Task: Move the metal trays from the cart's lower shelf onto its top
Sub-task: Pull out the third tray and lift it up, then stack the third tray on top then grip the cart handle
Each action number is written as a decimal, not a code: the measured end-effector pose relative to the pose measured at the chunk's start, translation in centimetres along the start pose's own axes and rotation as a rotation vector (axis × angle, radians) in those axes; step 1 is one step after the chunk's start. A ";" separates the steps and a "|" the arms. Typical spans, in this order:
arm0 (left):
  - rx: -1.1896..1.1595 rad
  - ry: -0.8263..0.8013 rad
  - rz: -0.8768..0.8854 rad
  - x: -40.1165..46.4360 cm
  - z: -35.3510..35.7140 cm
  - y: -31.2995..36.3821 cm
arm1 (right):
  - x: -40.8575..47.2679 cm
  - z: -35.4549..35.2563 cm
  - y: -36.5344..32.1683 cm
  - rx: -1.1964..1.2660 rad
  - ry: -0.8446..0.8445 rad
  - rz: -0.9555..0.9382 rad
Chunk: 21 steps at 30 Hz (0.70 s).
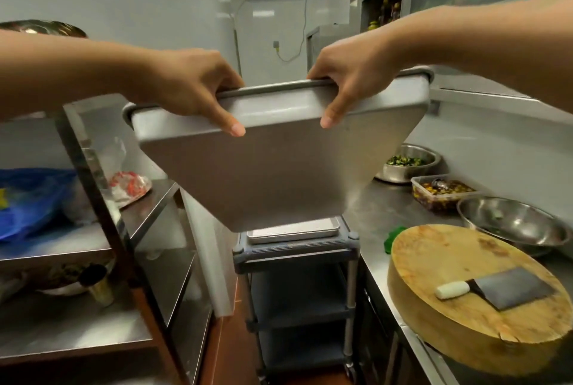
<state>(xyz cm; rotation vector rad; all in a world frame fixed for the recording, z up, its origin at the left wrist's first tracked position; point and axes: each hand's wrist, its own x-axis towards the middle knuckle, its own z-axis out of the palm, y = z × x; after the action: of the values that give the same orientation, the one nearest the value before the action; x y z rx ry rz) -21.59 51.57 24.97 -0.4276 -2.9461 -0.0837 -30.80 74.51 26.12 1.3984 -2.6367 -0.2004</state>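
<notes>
I hold a large metal tray (279,161) up in front of me, tilted so its grey underside faces the camera. My left hand (192,87) grips its near rim on the left and my right hand (350,74) grips the rim on the right, thumbs pressed on the tray's side. Below the tray stands the grey cart (297,254). A smaller metal tray (291,231) lies flat on the cart's top. The cart's lower shelves (304,310) look dark and bare where visible; the held tray hides much of the top.
On the left stands a steel shelf rack (102,198) with a blue plastic bag (34,198) and wrapped food. The steel counter (372,211) on the right carries a round wooden chopping block (477,297) with a cleaver (508,288), steel bowls (511,223) and a food container (443,192).
</notes>
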 end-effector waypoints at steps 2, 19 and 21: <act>0.073 0.064 0.008 1.1 0.8 -0.7 | 0.7 0.6 0.4 -0.036 0.038 0.006; 0.074 0.127 -0.022 18.4 23.8 -12.6 | 16.2 24.4 12.3 0.016 0.126 0.086; 0.088 0.119 -0.036 20.8 26.0 -13.7 | 18.0 27.1 14.2 0.026 0.123 0.083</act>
<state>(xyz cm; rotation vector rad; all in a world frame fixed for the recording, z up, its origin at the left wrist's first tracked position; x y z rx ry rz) -49.18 46.28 2.44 -0.3454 -2.8280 0.0159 -57.55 68.80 3.53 1.2628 -2.5983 -0.0688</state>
